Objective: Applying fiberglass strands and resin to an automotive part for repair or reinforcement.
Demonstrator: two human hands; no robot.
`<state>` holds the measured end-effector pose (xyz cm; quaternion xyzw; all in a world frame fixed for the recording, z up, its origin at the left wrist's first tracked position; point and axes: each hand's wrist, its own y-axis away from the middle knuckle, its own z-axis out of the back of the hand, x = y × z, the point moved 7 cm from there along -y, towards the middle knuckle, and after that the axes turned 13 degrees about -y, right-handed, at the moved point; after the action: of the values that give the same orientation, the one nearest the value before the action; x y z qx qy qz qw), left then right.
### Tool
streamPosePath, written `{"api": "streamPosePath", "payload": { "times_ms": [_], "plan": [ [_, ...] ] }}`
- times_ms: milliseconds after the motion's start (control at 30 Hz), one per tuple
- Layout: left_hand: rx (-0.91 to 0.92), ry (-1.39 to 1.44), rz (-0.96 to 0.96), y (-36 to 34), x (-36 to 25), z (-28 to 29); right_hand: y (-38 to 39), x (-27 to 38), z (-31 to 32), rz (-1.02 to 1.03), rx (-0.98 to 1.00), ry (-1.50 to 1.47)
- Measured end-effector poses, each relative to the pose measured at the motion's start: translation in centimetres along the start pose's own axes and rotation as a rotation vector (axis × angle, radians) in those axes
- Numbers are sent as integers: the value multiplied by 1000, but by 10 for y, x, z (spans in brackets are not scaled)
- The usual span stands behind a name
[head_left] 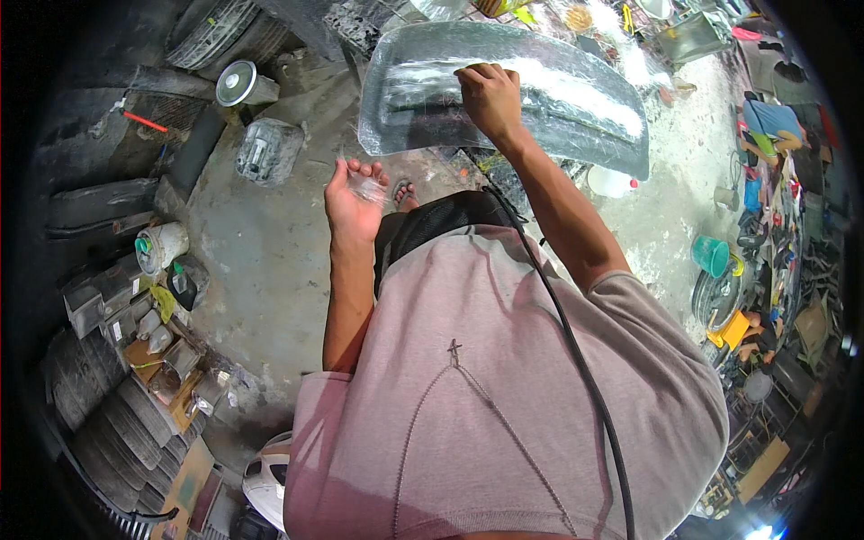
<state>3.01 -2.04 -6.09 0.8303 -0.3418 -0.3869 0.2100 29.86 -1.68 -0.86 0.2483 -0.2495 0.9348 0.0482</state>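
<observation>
A large curved, translucent panel with whitish fibrous streaks and dark ridges lies in front of me at the top of the head view. My right hand is on it near the middle, fingers curled and pinched against the surface; what they hold, if anything, is hidden. My left hand is palm up below the panel's left end, fingers curled around a thin, wispy, translucent piece of fibrous material. A black cable runs down over my shirt, and my sandaled foot shows beyond my left hand.
A lidded bucket, a plastic-wrapped lump, a white pail and stacked boards are at left. At right are a white jug, a green bucket, clutter and two other people working.
</observation>
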Motion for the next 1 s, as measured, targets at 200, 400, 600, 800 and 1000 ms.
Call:
{"api": "streamPosePath", "payload": {
  "times_ms": [200,400,600,800,1000],
  "plan": [
    [67,12,3,-1,-2,-5,-2,-4,-17,58,216,87],
    [186,-8,-59,9,-10,-65,2,81,58,-99,-149,-539],
    [385,-58,-139,3,-12,-114,35,107,15,-530,255,-1268],
    [308,-111,-127,0,-4,-132,44,94,16,-633,230,-1080],
    [202,3,-58,-27,14,-113,48,98,23,-479,87,-881]
  ]
}}
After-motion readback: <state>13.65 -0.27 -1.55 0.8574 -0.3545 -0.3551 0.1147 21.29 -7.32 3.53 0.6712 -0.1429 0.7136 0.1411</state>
